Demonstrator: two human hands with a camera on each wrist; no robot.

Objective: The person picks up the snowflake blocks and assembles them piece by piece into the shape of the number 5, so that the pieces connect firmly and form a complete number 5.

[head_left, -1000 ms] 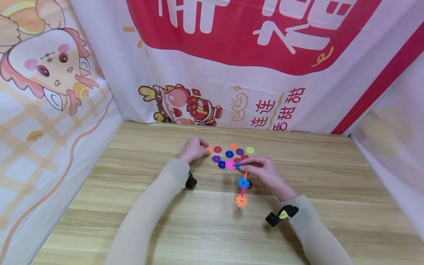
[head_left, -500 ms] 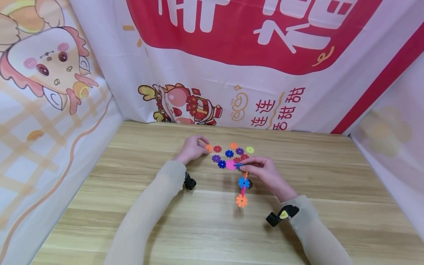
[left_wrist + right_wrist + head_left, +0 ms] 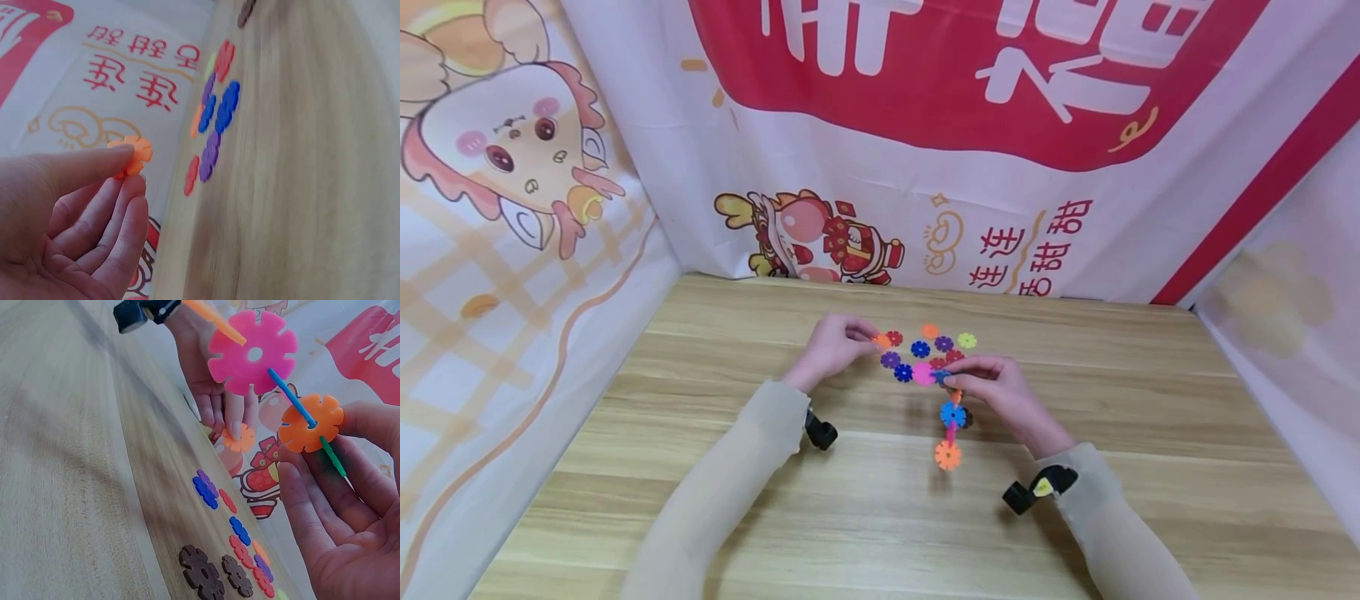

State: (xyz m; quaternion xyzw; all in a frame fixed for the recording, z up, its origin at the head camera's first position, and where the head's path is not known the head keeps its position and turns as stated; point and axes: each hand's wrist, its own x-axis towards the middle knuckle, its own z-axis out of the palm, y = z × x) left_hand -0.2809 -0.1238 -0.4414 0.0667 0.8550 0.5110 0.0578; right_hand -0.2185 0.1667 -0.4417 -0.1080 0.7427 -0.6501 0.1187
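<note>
My left hand [image 3: 835,346] pinches an orange notched plastic disc [image 3: 144,151] between thumb and fingertips, held up off the tabletop. In my right hand [image 3: 1002,393] is one end of a chain of interlocked discs, with the fingers at an orange disc [image 3: 297,434] and a green disc [image 3: 332,456]. Down the chain follow a blue disc [image 3: 953,415], a pink disc [image 3: 231,362] and another orange disc [image 3: 947,456]. Beside the right fingertips in the head view shows another pink disc [image 3: 922,373]. The palm and fingers hide part of the green disc.
Loose discs lie flat beyond the hands, among them a purple disc [image 3: 891,360], a red disc [image 3: 894,337] and a yellow-green disc [image 3: 967,341]. Two brown discs [image 3: 201,573] lie below the right hand. A printed cloth [image 3: 850,150] hangs behind the wooden table [image 3: 880,533].
My left hand has shifted slightly right with the orange disc, which now overlaps the red one in the head view, while its wrist came nearer. My right hand stays almost still.
</note>
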